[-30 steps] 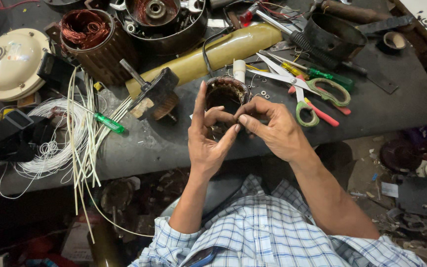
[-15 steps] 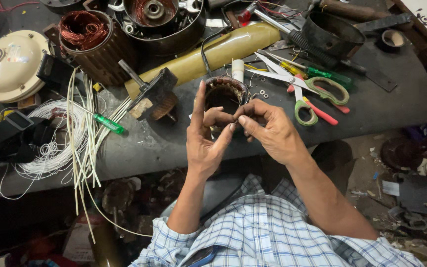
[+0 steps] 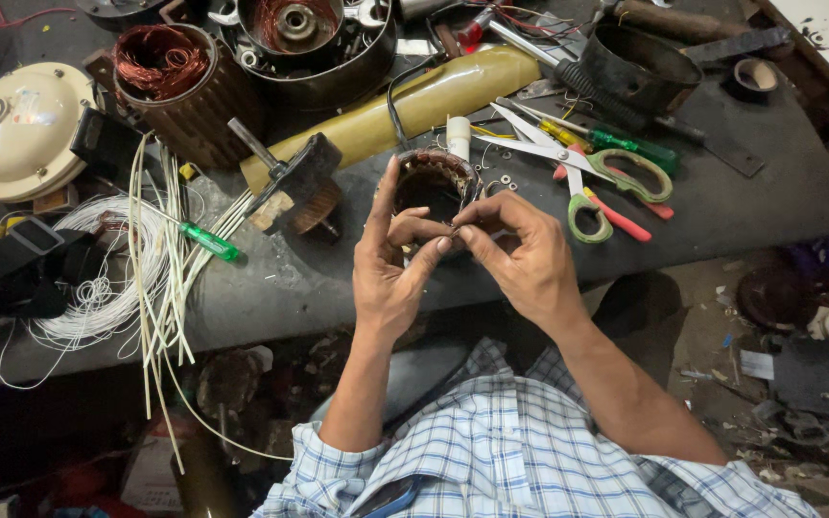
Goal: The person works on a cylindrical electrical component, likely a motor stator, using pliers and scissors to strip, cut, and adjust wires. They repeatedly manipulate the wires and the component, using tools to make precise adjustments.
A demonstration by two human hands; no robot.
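A small round motor stator [image 3: 431,180] with copper windings sits at the near part of the dark workbench [image 3: 722,211]. My left hand [image 3: 390,264] cups its near left side, index finger raised along its rim. My right hand [image 3: 520,251] comes in from the right, thumb and fingers pinched together on something thin, likely a wire end, right where they meet the left fingertips. The pinched piece itself is too small to make out. Both forearms come from checked blue-white sleeves at the bottom.
Scissors with green and red handles [image 3: 587,177] lie right of the stator. A yellow tube [image 3: 405,110], a large copper-wound stator [image 3: 165,82], a motor housing [image 3: 304,38], a cream round cover [image 3: 11,129], a white wire coil [image 3: 98,278] and a green screwdriver [image 3: 199,238] crowd the bench.
The fingertips of both hands have shifted slightly at the stator's near rim; the hands stay at the same spot. Nothing else on the bench has moved.
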